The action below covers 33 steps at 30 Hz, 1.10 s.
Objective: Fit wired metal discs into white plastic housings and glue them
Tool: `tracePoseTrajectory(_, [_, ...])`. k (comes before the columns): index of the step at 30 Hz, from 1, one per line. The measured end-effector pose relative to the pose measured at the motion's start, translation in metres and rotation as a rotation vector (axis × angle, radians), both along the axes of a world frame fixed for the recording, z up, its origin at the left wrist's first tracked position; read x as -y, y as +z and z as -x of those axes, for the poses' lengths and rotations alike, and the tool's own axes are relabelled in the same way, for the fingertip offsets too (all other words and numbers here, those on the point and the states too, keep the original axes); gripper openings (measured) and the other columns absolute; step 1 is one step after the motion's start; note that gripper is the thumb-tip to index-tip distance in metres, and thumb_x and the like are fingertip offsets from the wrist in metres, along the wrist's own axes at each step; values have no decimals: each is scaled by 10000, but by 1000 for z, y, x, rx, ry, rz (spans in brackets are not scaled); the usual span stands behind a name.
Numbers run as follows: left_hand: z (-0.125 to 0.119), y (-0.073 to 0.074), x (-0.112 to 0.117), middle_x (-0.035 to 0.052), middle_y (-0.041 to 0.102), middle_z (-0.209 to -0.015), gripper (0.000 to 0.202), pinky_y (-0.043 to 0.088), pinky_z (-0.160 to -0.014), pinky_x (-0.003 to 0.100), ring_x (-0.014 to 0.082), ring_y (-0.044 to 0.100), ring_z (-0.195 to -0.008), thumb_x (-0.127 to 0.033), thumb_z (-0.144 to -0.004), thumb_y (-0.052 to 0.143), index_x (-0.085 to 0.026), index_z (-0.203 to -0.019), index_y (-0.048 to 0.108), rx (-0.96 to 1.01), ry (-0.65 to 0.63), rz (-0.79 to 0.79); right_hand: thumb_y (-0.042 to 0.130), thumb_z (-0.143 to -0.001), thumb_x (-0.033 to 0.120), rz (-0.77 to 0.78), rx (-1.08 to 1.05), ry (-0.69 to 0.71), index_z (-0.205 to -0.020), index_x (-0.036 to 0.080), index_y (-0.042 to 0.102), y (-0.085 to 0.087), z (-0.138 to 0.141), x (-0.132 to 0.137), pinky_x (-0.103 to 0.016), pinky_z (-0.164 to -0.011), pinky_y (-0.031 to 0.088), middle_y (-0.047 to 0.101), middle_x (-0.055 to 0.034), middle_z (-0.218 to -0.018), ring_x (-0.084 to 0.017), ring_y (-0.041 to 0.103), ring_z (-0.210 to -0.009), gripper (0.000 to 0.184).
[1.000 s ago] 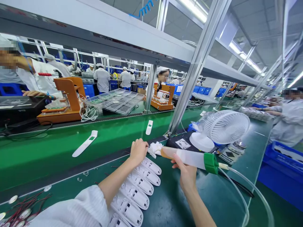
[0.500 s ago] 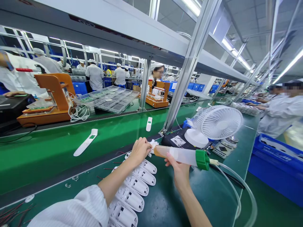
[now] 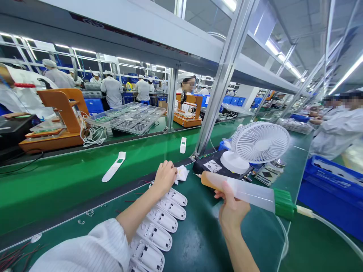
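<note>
A crumpled white tissue (image 3: 182, 173) with a yellowish stain is pinched in my left hand (image 3: 166, 176), above the far end of a row of white plastic housings (image 3: 160, 236). My right hand (image 3: 233, 207) is wrapped around a large glue syringe (image 3: 249, 192) with amber contents near its tip and a green cap at the back. Its thin needle points left towards the tissue, with a gap between them. A clear hose (image 3: 334, 228) runs from the cap. Several housings lie side by side on the green bench, open sides up, with thin dark red wires.
A white fan (image 3: 262, 145) stands on a black box (image 3: 208, 165) behind the syringe, beside a metal-topped bottle (image 3: 270, 173). White covers (image 3: 115, 167) lie on the green conveyor belt (image 3: 70, 168). A metal post (image 3: 217, 102) rises behind. Blue bins (image 3: 330, 189) stand right; co-workers sit beyond.
My right hand has drawn the syringe right and back, so its needle is now free of the tissue. My left hand moved slightly left with the tissue. The covers on the belt shifted right.
</note>
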<state>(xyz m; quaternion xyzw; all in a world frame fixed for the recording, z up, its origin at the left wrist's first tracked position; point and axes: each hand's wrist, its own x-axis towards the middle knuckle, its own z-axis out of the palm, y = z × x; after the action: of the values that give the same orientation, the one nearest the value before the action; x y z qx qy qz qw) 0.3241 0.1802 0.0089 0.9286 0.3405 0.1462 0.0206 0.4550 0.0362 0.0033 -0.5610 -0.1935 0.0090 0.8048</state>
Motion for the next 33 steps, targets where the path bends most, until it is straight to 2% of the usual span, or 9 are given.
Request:
tracePoseTrajectory(6, [13,4,-6,39,555,-954,247,291,-754,328,195,426,-918,-46,-828,461,-225,-834,630,-101,-195,-57,758,-579,437,-35,-26,21,-632,134,563,0,2,0,-291,-410,420,546,9,-483,-153,503,-401,365])
tracePoseTrajectory(10, [13,4,-9,45,538,-946,156,292,-744,328,206,427,-924,-90,-802,539,-221,-830,620,-119,-225,-68,760,-573,426,-61,-36,9,-629,137,566,0,1,1,-287,-409,411,545,12,-480,-152,502,-404,353])
tracePoseTrajectory(15, [0,0,-5,63,524,-890,148,311,-750,342,220,437,-923,-106,-818,503,-200,-756,600,-83,-148,-49,762,-576,411,-87,-44,-17,-648,139,568,-1,-3,2,-284,-402,397,547,17,-482,-154,503,-401,342])
tracePoseTrajectory(20, [-24,-1,8,92,534,-903,72,335,-773,378,255,448,-934,-142,-798,519,-149,-779,588,-37,53,-12,755,-587,399,-113,-46,-31,-675,141,562,3,-3,3,-277,-397,382,535,27,-478,-154,501,-406,334])
tracePoseTrajectory(24, [-37,3,20,67,552,-873,42,346,-786,377,234,477,-911,-151,-803,528,-130,-819,561,-21,156,35,746,-611,374,-110,-46,-29,-697,140,564,5,-2,5,-278,-408,379,535,29,-485,-156,506,-421,309])
tracePoseTrajectory(29, [-26,9,29,51,590,-857,140,347,-774,352,226,508,-880,-131,-762,589,-169,-869,507,4,167,84,745,-609,358,-121,-47,-27,-697,138,564,5,-3,6,-281,-419,383,533,27,-490,-159,512,-442,298])
tracePoseTrajectory(33, [-5,13,20,15,578,-910,160,374,-751,303,189,519,-888,-180,-762,615,-199,-882,511,25,182,123,746,-597,358,-146,-70,-22,-690,141,563,8,-3,6,-280,-408,384,537,27,-494,-153,506,-429,299])
